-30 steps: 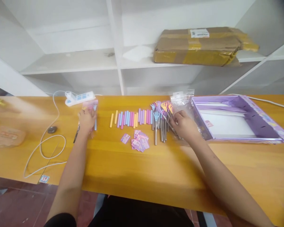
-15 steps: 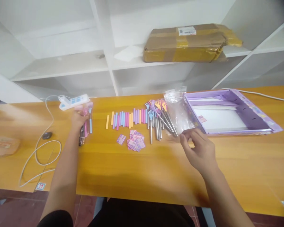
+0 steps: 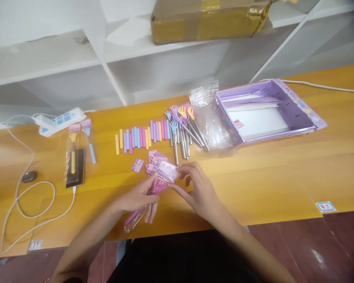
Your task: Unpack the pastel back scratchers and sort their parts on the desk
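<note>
My left hand (image 3: 141,196) is closed round a pink hand-shaped back scratcher (image 3: 160,184) in a clear plastic bag, held low above the table's front part. At the bag's header end (image 3: 167,171), my right hand (image 3: 197,190) pinches the edge between thumb and fingers. Just beyond lie a pile of small pink-purple cards (image 3: 155,157) and one separate card (image 3: 137,165). Coloured handle tubes (image 3: 140,137) stand side by side in a row farther back. Beside them, loose back scratchers (image 3: 183,133) with metal rods lie heaped.
Clear bags (image 3: 209,122) lie against a purple tray box (image 3: 242,137). On the left are two bagged back scratchers (image 3: 90,143), a phone (image 3: 80,169) on a white cable, a power strip (image 3: 63,121) and a black mouse (image 3: 29,176). A taped carton (image 3: 206,21) sits on the shelf.
My left hand has brought the bagged pink back scratcher from the left side to the middle front. My right hand has moved left to its header end. The view has shifted.
</note>
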Demonstrator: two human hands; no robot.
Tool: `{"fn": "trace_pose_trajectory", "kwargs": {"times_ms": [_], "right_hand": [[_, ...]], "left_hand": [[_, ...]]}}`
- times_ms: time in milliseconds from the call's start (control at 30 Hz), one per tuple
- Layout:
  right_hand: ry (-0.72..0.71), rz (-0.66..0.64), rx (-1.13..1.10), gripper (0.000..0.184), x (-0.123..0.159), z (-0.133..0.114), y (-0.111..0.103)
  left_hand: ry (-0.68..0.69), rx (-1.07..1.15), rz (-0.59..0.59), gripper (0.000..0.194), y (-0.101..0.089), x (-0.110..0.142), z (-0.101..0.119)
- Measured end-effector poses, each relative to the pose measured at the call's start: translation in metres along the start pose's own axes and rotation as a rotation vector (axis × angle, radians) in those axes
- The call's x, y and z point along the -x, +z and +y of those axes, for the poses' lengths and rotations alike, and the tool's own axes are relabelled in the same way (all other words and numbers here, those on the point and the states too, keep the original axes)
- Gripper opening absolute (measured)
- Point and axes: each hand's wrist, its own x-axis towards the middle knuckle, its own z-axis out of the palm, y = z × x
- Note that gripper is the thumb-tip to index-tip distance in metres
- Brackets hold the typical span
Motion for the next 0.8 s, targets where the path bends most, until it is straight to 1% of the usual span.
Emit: {"fn": "trace_pose_trajectory", "kwargs": {"times_ms": [67, 100, 167, 267, 367, 433, 500, 533, 667, 767, 800], "right_hand": [[0.010, -0.049, -0.041, 0.033, 0.003, 0.007, -0.004], [0.016, -0.053, -0.039, 0.030, 0.004, 0.009, -0.005], [0.021, -0.008, 0.017, 0.021, 0.004, 0.015, -0.005], [0.017, 0.067, 0.117, 0.013, 0.004, 0.023, 0.001], [0.028, 0.114, 0.153, 0.019, 0.005, 0.031, 0.006], [-0.010, 0.116, 0.162, 0.025, 0.006, 0.033, 0.004], [-0.067, 0.069, 0.165, 0.027, 0.006, 0.033, -0.001], [-0.072, 0.038, 0.156, 0.027, 0.005, 0.031, -0.005], [0.057, -0.080, 0.046, 0.016, 0.000, 0.021, -0.018], [0.096, -0.177, -0.031, 0.003, -0.005, 0.018, -0.020], [0.100, -0.202, -0.051, 0.004, -0.006, 0.019, -0.020]], "left_hand": [[-0.016, 0.017, -0.027, 0.080, -0.007, -0.005, -0.007], [-0.026, 0.008, -0.034, 0.078, -0.011, -0.007, -0.009], [-0.048, -0.020, -0.051, 0.078, -0.015, -0.012, -0.013], [-0.074, -0.030, -0.090, 0.086, -0.015, -0.019, -0.017], [-0.102, -0.036, -0.108, 0.092, -0.012, -0.024, -0.020], [-0.117, -0.051, -0.100, 0.092, -0.011, -0.024, -0.022], [-0.121, -0.058, -0.081, 0.091, -0.012, -0.024, -0.022], [-0.120, -0.059, -0.072, 0.091, -0.012, -0.023, -0.022], [-0.099, -0.077, -0.057, 0.087, -0.011, -0.021, -0.023], [-0.095, -0.121, -0.051, 0.076, -0.009, -0.020, -0.023], [-0.097, -0.141, -0.051, 0.071, -0.008, -0.020, -0.023]]}}
